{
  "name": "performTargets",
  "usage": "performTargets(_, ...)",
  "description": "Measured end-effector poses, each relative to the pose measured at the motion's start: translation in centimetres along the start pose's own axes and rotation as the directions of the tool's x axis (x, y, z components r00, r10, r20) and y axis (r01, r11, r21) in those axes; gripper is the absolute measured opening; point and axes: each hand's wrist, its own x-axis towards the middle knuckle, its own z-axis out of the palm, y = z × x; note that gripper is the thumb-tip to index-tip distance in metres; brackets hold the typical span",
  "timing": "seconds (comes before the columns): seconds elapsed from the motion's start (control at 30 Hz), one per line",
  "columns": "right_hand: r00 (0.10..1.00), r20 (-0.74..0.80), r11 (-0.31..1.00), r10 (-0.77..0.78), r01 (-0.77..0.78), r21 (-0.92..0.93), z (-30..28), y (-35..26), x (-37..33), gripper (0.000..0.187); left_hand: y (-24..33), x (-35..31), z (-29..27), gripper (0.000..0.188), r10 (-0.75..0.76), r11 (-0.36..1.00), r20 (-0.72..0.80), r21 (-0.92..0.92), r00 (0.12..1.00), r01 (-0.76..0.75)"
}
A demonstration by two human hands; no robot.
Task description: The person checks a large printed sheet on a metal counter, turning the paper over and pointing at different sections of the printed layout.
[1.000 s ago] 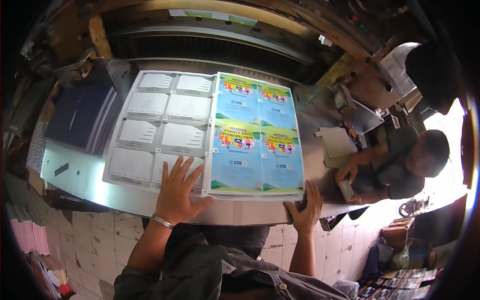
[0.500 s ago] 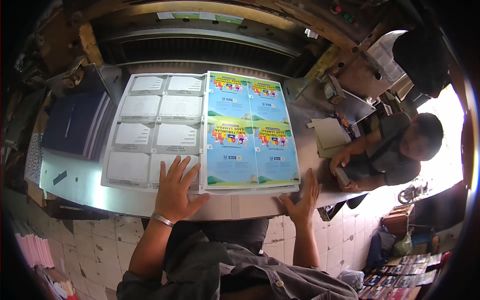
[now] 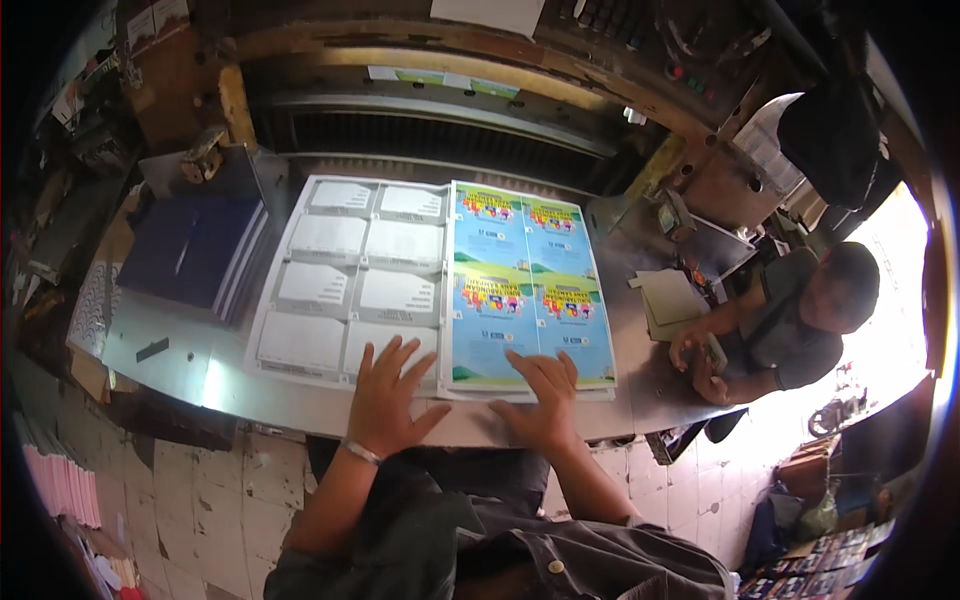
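A stack of large printed sheets (image 3: pixel 430 285) lies on a metal machine table (image 3: pixel 190 365). Its left half shows several grey panels, its right half bright blue, green and yellow panels. My left hand (image 3: pixel 388 395) rests flat with spread fingers on the near edge of the grey half. A bracelet sits on that wrist. My right hand (image 3: pixel 543 398) lies flat, fingers apart, on the near edge of the coloured half. Neither hand holds anything.
A dark blue stack of sheets (image 3: pixel 190 255) lies at the table's left. The cutter's dark opening (image 3: pixel 420 135) runs along the back. At the right, a seated person (image 3: pixel 790 315) holds a small object beside a pad of paper (image 3: pixel 670 300). Tiled floor lies below.
My right hand has moved left and forward from the table's front edge onto the coloured half of the stack. My left hand has stayed on the grey half.
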Motion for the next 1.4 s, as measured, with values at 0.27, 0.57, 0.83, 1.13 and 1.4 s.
performTargets(0.27,0.92,-0.289,0.911,0.266,-0.338,-0.235,-5.8,9.0,-7.1,0.08,-6.4,-5.2,-4.8,0.064,-0.063,0.995,-0.206,0.067,0.977,0.078)
performTargets(0.57,0.813,-0.308,0.801,0.494,-0.563,-0.204,-6.2,11.1,-8.5,0.091,-13.2,-7.3,-6.5,0.062,-0.41,0.909,-0.363,-0.084,0.837,0.409)
performTargets(0.83,0.82,-0.278,0.793,0.501,-0.564,-0.232,-6.2,10.9,-8.7,0.091,-9.6,-6.4,-8.4,0.062,-0.323,0.924,-0.406,0.062,0.855,0.379)
performTargets(1.13,0.827,-0.271,0.801,0.493,-0.553,-0.23,-6.4,10.5,-8.3,0.091,-9.8,-6.4,-8.3,0.062,-0.338,0.921,-0.419,0.037,0.843,0.388)
performTargets(1.4,0.832,-0.28,0.81,0.478,-0.541,-0.227,-6.5,10.5,-8.4,0.091,-9.5,-6.6,-8.2,0.059,-0.411,0.899,-0.389,-0.023,0.824,0.438)
